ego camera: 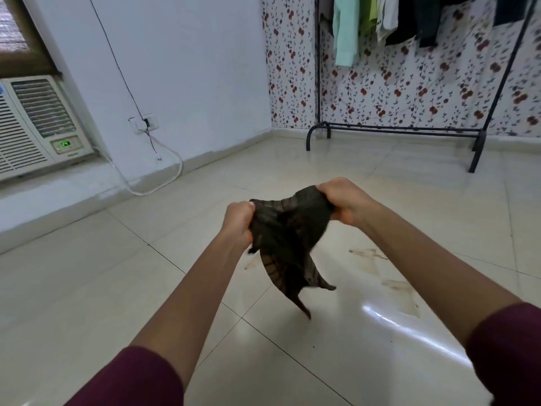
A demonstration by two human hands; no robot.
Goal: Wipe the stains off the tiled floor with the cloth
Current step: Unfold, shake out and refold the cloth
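Dark, limp fabric is hanging between two fists: the left hand (pixel 237 221) and the right hand (pixel 344 200) are each closing tight on an upper edge of the cloth (pixel 288 232), holding it in the air above the tiled floor (pixel 117 288). Brownish stains (pixel 377 265) are lying on the glossy tiles just below and to the right. Bunching the cloth into a firm pad before lowering it onto those marks would likely be wiping better than a loose drape.
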